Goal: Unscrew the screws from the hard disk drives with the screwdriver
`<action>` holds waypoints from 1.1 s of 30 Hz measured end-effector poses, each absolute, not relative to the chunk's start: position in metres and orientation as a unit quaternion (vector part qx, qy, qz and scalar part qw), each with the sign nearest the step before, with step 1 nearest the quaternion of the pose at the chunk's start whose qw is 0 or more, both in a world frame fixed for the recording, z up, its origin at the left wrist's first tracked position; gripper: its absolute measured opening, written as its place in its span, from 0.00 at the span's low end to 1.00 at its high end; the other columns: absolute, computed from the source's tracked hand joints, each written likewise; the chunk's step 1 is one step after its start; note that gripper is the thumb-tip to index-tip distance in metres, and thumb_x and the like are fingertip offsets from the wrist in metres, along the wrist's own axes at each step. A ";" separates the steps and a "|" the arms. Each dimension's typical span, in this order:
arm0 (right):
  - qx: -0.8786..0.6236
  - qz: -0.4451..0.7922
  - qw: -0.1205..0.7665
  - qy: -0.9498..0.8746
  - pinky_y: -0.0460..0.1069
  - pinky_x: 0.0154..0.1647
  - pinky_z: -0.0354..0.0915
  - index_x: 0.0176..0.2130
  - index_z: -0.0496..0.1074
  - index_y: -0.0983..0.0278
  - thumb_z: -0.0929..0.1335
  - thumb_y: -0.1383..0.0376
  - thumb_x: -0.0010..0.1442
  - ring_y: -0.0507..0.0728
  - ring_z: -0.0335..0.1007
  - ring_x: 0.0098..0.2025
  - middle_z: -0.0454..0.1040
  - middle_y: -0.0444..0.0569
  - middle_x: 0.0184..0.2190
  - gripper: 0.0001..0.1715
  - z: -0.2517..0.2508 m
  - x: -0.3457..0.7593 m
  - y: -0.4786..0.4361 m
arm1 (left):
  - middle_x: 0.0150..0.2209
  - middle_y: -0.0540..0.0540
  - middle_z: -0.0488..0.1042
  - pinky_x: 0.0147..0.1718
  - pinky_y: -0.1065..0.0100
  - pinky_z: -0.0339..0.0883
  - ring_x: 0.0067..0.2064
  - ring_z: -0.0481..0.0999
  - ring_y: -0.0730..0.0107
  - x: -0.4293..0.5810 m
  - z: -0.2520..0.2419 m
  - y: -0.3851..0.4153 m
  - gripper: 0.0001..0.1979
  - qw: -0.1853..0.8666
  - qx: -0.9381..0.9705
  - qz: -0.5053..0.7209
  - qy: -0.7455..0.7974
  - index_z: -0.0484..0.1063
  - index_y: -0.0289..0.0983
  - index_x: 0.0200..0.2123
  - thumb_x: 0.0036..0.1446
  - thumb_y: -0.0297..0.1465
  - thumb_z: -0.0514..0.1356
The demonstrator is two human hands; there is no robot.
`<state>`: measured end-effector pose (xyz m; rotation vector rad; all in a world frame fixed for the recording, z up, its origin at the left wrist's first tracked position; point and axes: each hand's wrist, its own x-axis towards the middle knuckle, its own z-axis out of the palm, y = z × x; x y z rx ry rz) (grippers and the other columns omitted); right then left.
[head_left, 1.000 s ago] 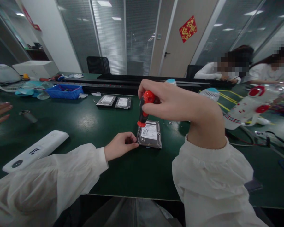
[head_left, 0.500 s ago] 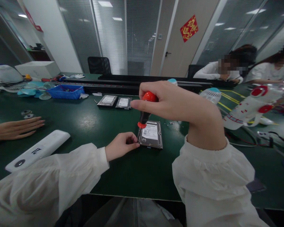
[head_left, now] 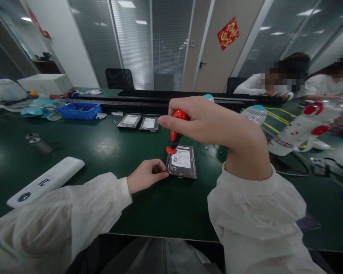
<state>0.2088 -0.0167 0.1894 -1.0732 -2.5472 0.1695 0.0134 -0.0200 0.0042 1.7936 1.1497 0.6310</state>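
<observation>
A hard drive (head_left: 184, 164) with a white label lies flat on the green table in front of me. My right hand (head_left: 188, 114) is wrapped round the red and black handle of a screwdriver (head_left: 175, 137), held nearly upright over the drive's left side. The screwdriver's tip points down at the drive's left edge; exactly where it touches is too small to make out. My left hand (head_left: 148, 174) has its thumb and curled fingers closed at the drive's lower left corner, gripping its edge. Small screws (head_left: 207, 147) are scattered to the right of the drive.
Two more hard drives, one (head_left: 129, 121) beside another (head_left: 149, 123), lie further back. A white power bank (head_left: 47, 182) and small metal cylinders (head_left: 40, 144) are at left. A blue tray (head_left: 80, 110) sits behind. A bottle (head_left: 294, 133) and cables are at right, with two people beyond.
Another person's hand at the left has gone out of view, uncovering a metal cylinder. The screwdriver handle has turned slightly in my right hand. My left hand has stayed in place.
</observation>
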 end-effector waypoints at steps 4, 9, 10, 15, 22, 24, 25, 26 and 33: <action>-0.367 0.055 0.193 -0.908 0.48 0.33 0.52 0.43 0.67 0.65 0.68 0.59 0.63 0.49 0.57 0.32 0.69 0.45 0.34 0.13 0.190 0.212 -0.015 | 0.33 0.49 0.74 0.35 0.64 0.65 0.35 0.71 0.67 0.013 0.004 -0.020 0.13 0.447 0.722 0.252 0.465 0.72 0.38 0.34 0.55 0.41 0.65; -0.366 0.061 0.171 -0.913 0.49 0.33 0.52 0.45 0.68 0.65 0.66 0.60 0.63 0.50 0.58 0.32 0.70 0.46 0.34 0.12 0.193 0.214 -0.017 | 0.34 0.49 0.74 0.36 0.64 0.65 0.35 0.72 0.66 0.012 0.002 -0.019 0.13 0.438 0.727 0.250 0.466 0.72 0.38 0.34 0.56 0.42 0.65; -0.368 0.059 0.167 -0.913 0.49 0.33 0.52 0.43 0.68 0.65 0.66 0.59 0.65 0.50 0.58 0.32 0.70 0.46 0.34 0.12 0.192 0.214 -0.017 | 0.34 0.49 0.74 0.36 0.63 0.65 0.35 0.72 0.66 0.012 0.002 -0.019 0.13 0.435 0.728 0.249 0.467 0.72 0.38 0.34 0.56 0.42 0.65; -0.392 0.041 0.179 -0.902 0.49 0.33 0.52 0.37 0.69 0.65 0.64 0.49 0.68 0.51 0.59 0.31 0.69 0.46 0.31 0.21 0.191 0.210 -0.015 | 0.33 0.49 0.74 0.36 0.63 0.65 0.35 0.71 0.66 0.012 0.002 -0.019 0.13 0.437 0.727 0.252 0.466 0.72 0.37 0.34 0.56 0.41 0.65; -0.369 0.066 0.173 -0.911 0.49 0.34 0.53 0.44 0.71 0.64 0.66 0.61 0.64 0.50 0.61 0.33 0.72 0.47 0.36 0.11 0.192 0.213 -0.016 | 0.33 0.49 0.74 0.36 0.63 0.66 0.35 0.72 0.66 0.011 -0.002 -0.017 0.13 0.437 0.731 0.250 0.461 0.72 0.38 0.35 0.57 0.42 0.65; -0.375 0.062 0.179 -0.908 0.49 0.35 0.53 0.43 0.71 0.65 0.65 0.56 0.66 0.51 0.61 0.34 0.73 0.48 0.36 0.14 0.191 0.212 -0.015 | 0.34 0.49 0.75 0.37 0.63 0.67 0.36 0.73 0.65 0.011 -0.001 -0.018 0.14 0.434 0.732 0.247 0.463 0.72 0.38 0.35 0.57 0.42 0.65; -0.377 0.059 0.184 -0.906 0.49 0.36 0.53 0.42 0.71 0.65 0.64 0.54 0.67 0.51 0.62 0.34 0.73 0.48 0.36 0.16 0.190 0.212 -0.014 | 0.34 0.49 0.75 0.37 0.63 0.67 0.36 0.73 0.65 0.011 0.000 -0.018 0.14 0.433 0.732 0.247 0.464 0.72 0.38 0.35 0.57 0.42 0.65; -0.379 0.057 0.187 -0.905 0.49 0.37 0.54 0.41 0.72 0.65 0.64 0.54 0.68 0.52 0.62 0.34 0.74 0.49 0.36 0.17 0.189 0.212 -0.013 | 0.34 0.49 0.75 0.37 0.62 0.67 0.36 0.73 0.65 0.012 0.001 -0.019 0.14 0.433 0.731 0.247 0.465 0.72 0.38 0.34 0.57 0.42 0.65; -0.361 0.070 0.182 -0.912 0.48 0.37 0.54 0.49 0.69 0.64 0.66 0.58 0.65 0.51 0.62 0.36 0.73 0.48 0.40 0.16 0.188 0.215 -0.012 | 0.35 0.48 0.76 0.38 0.62 0.68 0.36 0.74 0.65 0.011 0.002 -0.019 0.14 0.430 0.733 0.242 0.467 0.72 0.37 0.34 0.57 0.43 0.65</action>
